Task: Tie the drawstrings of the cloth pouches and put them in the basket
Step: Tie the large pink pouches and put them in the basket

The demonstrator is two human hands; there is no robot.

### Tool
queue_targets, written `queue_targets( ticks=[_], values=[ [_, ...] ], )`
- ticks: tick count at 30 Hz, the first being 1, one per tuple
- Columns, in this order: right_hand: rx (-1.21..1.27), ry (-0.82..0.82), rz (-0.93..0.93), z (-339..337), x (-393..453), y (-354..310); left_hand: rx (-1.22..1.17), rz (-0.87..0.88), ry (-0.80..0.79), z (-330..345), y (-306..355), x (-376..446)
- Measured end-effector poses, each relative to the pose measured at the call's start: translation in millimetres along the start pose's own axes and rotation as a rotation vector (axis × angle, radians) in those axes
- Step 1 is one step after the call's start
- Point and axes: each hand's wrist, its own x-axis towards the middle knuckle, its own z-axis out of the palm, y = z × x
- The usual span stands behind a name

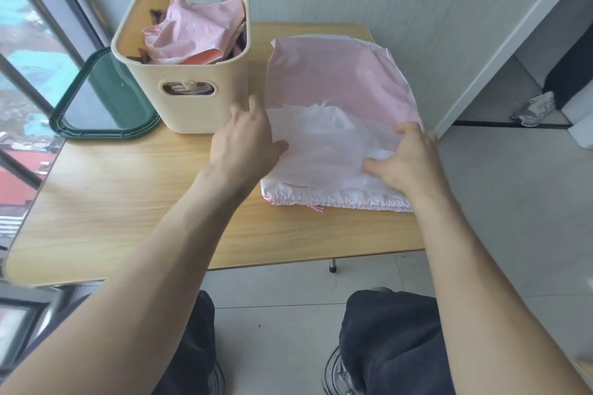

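Presently, pouches on the table: two are seen stacked flat at the right side, a white pouch [324,151] laid over the near part of a pink pouch [340,74].
White pouch: its gathered drawstring edge [353,199] is turned toward the near table edge, and one pink cord end [316,208] is seen poking out below it.
Left hand [244,141]: it is laid on the left edge of the white pouch, fingers bent loosely; whether cloth is pinched cannot be told.
Right hand [407,157]: fingers are curled down onto the right part of the white pouch, with the cloth bunched under the thumb.
Basket [192,106]: one beige basket is stood just left of the pouches; crumpled pink pouches [195,32] are seen inside it, their number not countable.
Table [144,186]: one wooden top bears everything.
Green lid [106,99]: one is seen left of the basket, touching it.
Floor: one shoe [534,107] is seen at the far right.
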Motion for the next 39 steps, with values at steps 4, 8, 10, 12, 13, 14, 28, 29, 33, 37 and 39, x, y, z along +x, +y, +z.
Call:
queue_targets(
  ticks=[4,8,10,12,13,14,28,29,33,37,39],
  values=[
    [-0.133,-0.089,0.044,-3,4,-7,0.066,0.227,0.049,1,9,3],
    [-0.121,-0.112,0.04,-6,11,-6,0.04,0.39,-0.126,0,36,21],
    [-0.108,-0.11,0.017,-8,15,-5,0.145,0.405,-0.228,2,45,35],
    [-0.097,-0.114,-0.006,-9,18,-2,0.195,0.399,-0.31,1,46,49],
    [-0.08,-0.106,-0.026,-9,18,-1,0.193,0.4,-0.336,0,46,54],
    [-0.043,-0.088,-0.054,-9,17,-1,0.189,0.405,-0.344,-3,46,58],
    [0.509,0.384,-0.49,27,-47,-77,-0.63,0.159,0.088,-62,20,23],
    [0.611,0.25,-0.47,26,-55,-87,-0.708,0.122,0.12,-69,16,18],
    [0.703,0.029,-0.484,9,-48,-125,-1.109,-0.063,0.006,-106,-2,15],
    [0.533,0.001,-0.617,3,-13,-181,-1.274,-0.166,0.031,-144,-27,27],
    [0.502,-0.05,-0.646,13,10,-210,-1.297,-0.254,0.059,-158,-37,37]
  ],
)
